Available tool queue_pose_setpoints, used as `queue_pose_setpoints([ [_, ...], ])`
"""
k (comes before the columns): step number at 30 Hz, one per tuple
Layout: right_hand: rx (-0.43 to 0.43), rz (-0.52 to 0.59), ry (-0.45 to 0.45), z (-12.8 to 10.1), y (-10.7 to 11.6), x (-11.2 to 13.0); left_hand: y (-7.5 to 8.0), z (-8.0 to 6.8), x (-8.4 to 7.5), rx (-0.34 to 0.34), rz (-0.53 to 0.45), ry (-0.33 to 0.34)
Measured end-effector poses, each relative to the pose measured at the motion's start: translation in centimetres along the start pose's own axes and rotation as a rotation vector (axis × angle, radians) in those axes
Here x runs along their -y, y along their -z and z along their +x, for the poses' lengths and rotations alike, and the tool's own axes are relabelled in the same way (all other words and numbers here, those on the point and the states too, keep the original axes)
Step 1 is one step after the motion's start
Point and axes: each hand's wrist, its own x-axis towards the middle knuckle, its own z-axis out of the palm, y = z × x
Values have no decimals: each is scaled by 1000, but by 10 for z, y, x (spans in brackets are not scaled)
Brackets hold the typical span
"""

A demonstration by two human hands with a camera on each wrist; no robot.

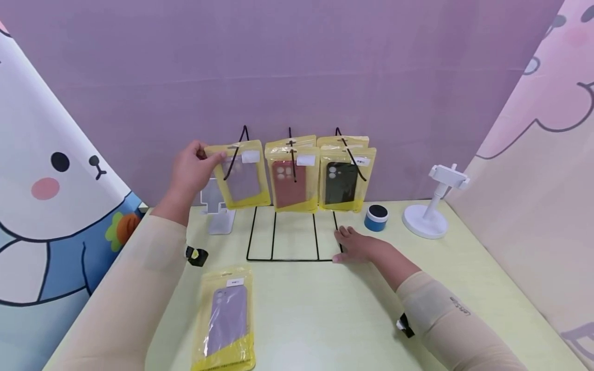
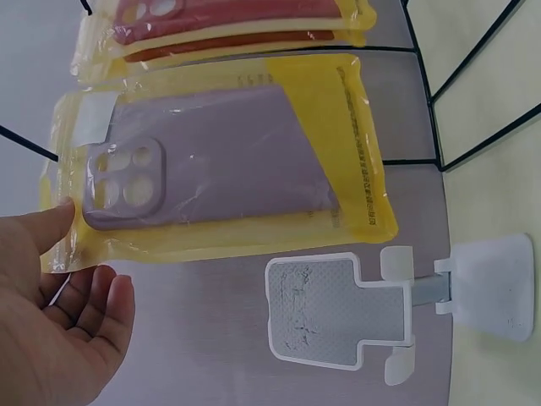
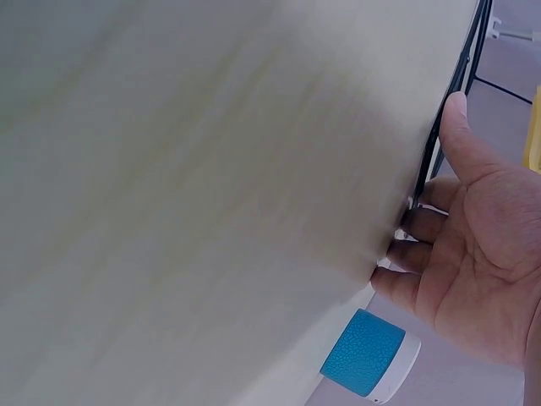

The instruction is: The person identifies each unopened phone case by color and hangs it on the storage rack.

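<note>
A person sits at a pale yellow-green table (image 1: 464,268) facing a purple backdrop. A black wire display rack (image 1: 287,242) stands at the table's middle, its flat base on the tabletop and three hooks rising behind.

The left hand (image 1: 190,170) is raised to the leftmost hook, thumb and fingers pinching the top corner of a yellow-edged clear packet holding a lilac phone case (image 1: 241,178). The packet hangs tilted, its hanging hole at the hook, so the hand seems to be steadying it there. In the left wrist view the fingers (image 2: 101,304) are loosely extended beside the packet's edge.

The right hand (image 1: 357,245) rests flat on the table, fingers spread, touching the rack's right base corner, apparently bracing the light frame.

Packets with a red case (image 1: 291,180) and a black case (image 1: 342,180) hang from the other hooks. A second lilac-case packet (image 1: 227,319) lies flat near the person. A white phone stand (image 1: 433,198), a blue round speaker (image 1: 376,217) and a grey-white stand (image 1: 215,211) sit nearby.
</note>
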Motion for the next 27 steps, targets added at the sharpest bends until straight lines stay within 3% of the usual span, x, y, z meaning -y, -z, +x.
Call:
queue_pose_setpoints([
  [11,10,-5,-15,0,0,1,-5,17,-4,6,21,28],
  [16,9,0,-17,0,-1,2,-7,20,-3,-1,29,6],
  [21,4,0,-13,0,-1,1,-8,17,0,-4,3,-43],
  [27,2,-3,-10,1,-2,2,-1,4,6,-30,-55,-84],
])
